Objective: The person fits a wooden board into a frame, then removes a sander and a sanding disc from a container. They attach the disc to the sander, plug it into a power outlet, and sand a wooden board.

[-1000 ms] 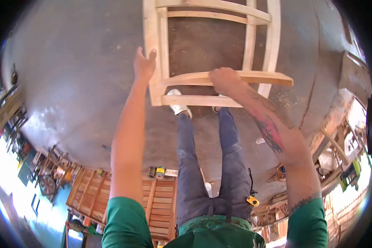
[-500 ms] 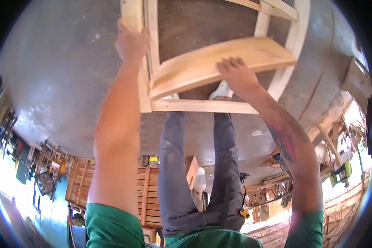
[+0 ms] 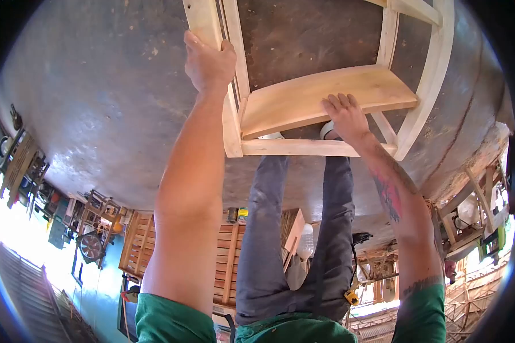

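A pale wooden frame [image 3: 435, 86] stands on the grey floor in front of my feet. Across it lies a wide board [image 3: 303, 94] with a curved far edge, reaching from the left side to the right side just beyond the near rail [image 3: 292, 147]. My left hand [image 3: 210, 63] is wrapped round the thick left post [image 3: 203, 23] of the frame. My right hand [image 3: 347, 117] rests on the near edge of the board, its fingers curled over the top and its thumb hidden.
Slatted wooden furniture [image 3: 226, 263], a yellow can [image 3: 242, 215] and a clear plastic bottle [image 3: 305, 243] are behind my legs. A fan [image 3: 91, 247] and wooden pieces line the left. More timber [image 3: 480, 194] stands at the right.
The frame, board and both hands appear further right in the view. The board now sits slightly lower in the view, and both hands keep their places on the wood.
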Demonstrator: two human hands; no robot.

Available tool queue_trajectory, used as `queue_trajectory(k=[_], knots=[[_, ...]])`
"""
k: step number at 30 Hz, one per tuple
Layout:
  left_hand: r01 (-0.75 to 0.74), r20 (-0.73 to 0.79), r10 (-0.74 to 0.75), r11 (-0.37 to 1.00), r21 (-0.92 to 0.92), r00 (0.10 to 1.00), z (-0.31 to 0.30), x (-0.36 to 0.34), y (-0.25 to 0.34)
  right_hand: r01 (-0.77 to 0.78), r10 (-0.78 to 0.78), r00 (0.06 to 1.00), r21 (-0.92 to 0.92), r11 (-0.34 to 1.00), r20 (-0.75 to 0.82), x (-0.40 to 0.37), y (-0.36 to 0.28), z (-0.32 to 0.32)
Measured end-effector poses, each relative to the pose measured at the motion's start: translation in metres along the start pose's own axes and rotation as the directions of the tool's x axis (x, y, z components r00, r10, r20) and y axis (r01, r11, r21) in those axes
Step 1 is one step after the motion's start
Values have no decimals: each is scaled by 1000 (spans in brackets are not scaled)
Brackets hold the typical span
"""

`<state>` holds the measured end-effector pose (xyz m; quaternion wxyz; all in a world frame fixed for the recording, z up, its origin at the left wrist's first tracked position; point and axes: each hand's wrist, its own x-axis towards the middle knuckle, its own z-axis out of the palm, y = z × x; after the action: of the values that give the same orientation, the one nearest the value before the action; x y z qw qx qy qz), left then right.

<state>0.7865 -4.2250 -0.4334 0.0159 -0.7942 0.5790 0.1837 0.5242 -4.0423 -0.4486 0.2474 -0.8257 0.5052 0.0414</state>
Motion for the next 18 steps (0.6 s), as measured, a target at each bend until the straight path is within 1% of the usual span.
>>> queue_trajectory(k=[1, 2, 3, 5, 6, 8, 9, 11, 12, 14, 18], knots=[[5, 22, -5, 1000, -20, 1000, 0, 1, 0, -47, 43, 988, 24, 999, 151, 2, 1, 2], [11, 42, -10, 999, -41, 999, 0, 1, 0, -95, 79, 951, 40, 995, 299, 5, 2, 4], [11, 43, -9, 999, -37, 999, 1, 2, -1, -95, 78, 951, 44, 994, 299, 4, 4, 9], [-6, 27, 7, 999, -41, 1000, 4, 2, -2, -8, 10, 995, -12, 1000, 100, 0, 5, 17], [-5, 28, 6, 999, -39, 1000, 3, 3, -2, -8, 9, 995, -10, 1000, 102, -1, 5, 16], [9, 53, -6, 999, -46, 999, 3, 2, -2, -15, 12, 986, 14, 1000, 166, -4, 4, 12], [13, 54, -10, 999, -47, 998, 5, 2, -3, -12, 10, 985, 14, 1000, 170, -4, 4, 11], [-5, 27, 7, 997, -76, 1000, 8, 2, -5, -28, 16, 973, 47, 999, 231, -5, 4, 12], [-1, 29, 3, 997, -74, 1000, 7, 2, -6, -25, 13, 972, 49, 998, 234, -5, 4, 14], [21, 79, -17, 998, -58, 997, 6, 3, -4, -38, 10, 968, 105, 994, 253, -5, 7, 16], [30, 85, -25, 998, -58, 996, 8, 2, -4, -57, 31, 966, 93, 994, 258, -14, 0, 20]])
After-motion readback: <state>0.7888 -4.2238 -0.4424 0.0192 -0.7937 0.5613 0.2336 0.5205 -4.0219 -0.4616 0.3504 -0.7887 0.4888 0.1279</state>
